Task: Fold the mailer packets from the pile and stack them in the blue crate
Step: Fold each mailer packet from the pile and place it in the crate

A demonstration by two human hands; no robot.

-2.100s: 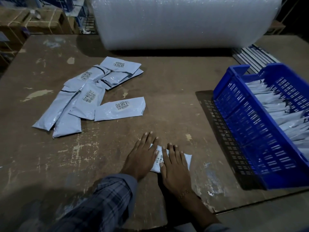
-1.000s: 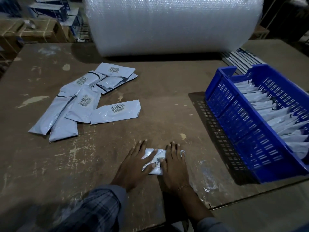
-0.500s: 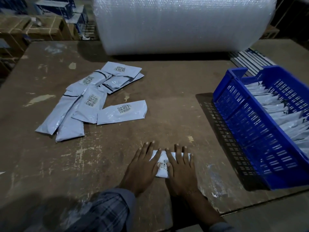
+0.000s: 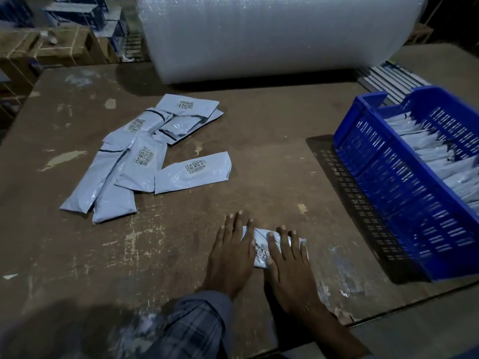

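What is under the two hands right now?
One folded packet lies on the table under the left hand and right hand. Its middle label shows; the parts beneath both palms are covered.

bench (image 4: 259,156): was brown, mottled with pale scuffs and chipped patches
pile of mailer packets (image 4: 145,156): was pale grey-blue, with black-and-white barcode labels (some edged by a dark strip)
blue crate (image 4: 388,193): was bright blue, its walls a slotted grid
bubble wrap roll (image 4: 272,35): was milky white, dotted all over
sleeve (image 4: 191,330): was grey-blue plaid
cartons (image 4: 51,47): were tan
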